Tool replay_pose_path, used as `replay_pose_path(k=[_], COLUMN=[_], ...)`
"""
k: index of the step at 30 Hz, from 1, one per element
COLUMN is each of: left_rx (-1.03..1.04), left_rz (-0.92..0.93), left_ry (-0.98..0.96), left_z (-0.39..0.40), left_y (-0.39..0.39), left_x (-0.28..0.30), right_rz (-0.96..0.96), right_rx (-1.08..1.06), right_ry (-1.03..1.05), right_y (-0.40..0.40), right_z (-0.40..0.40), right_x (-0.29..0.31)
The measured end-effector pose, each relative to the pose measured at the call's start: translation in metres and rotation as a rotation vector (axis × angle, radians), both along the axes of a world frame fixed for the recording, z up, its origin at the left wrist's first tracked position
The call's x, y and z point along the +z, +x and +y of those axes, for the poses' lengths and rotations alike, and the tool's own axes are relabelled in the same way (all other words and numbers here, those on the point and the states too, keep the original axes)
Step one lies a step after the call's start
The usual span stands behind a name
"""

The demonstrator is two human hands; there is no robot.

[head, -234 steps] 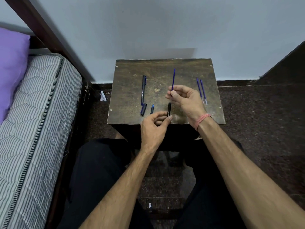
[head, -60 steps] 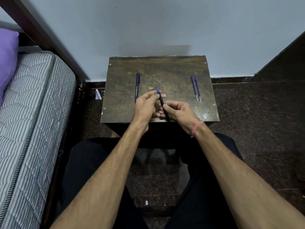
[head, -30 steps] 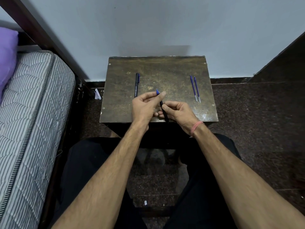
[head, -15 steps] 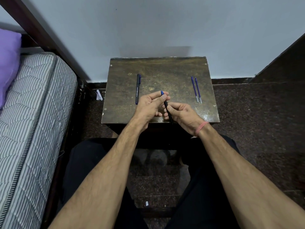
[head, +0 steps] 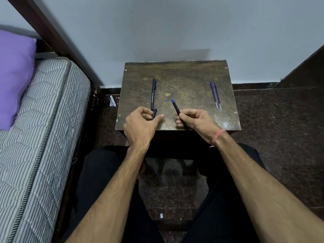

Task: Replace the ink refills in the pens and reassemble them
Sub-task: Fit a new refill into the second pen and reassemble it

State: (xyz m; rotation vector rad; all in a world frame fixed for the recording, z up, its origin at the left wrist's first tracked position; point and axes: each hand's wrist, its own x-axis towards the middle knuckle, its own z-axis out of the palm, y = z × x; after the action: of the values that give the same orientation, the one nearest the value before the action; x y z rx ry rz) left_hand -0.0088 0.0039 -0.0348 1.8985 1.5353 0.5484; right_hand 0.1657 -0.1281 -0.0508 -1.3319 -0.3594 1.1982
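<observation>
Standing against pale wall: worn wooden table; mattress beside

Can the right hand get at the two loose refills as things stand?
Probably not without freeing itself first: the path across the table to the two refills is bare, and they lie just beyond the right hand, but its grip is full with the pen.
</observation>
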Motion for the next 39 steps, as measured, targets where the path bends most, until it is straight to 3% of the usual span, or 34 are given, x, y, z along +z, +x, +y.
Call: replay_pose_path(k=[12,14,18,21,26,39], left_rx=[-0.132,-0.120,0.046,0.132,0.183,0.111], left_rz=[0.125,0.015,-0.625,-0.800,-0.870,-0.840], left_ry=[0.028,-0.060,-0.565,-0.760,-0.870,-0.860], left_z=[0.000,-0.002,-0.001,0.003,0.008,0.005], left_y=[-0.005,-0.004,0.015,0.027,0.035,0.037], left_x=[-0.007,-0.010,-0.006,0.004,0.017,0.008], right_rz=[-0.009,-0.007,-0.005,-0.027,-0.033,-0.038], right_rx=[0.001,0.002,0.001,0.008,0.017,0.016], right_ry=[-0.051,-0.054,-0.052,-0.055,-0.047,-0.070], right_y=[0.001,0.001,0.001,0.000,0.000,-0.001], right_z=[0.002,0.001,0.001,0.001,0.000,0.002], right_x=[0.001,0.001,0.001,0.003,0.003,0.006])
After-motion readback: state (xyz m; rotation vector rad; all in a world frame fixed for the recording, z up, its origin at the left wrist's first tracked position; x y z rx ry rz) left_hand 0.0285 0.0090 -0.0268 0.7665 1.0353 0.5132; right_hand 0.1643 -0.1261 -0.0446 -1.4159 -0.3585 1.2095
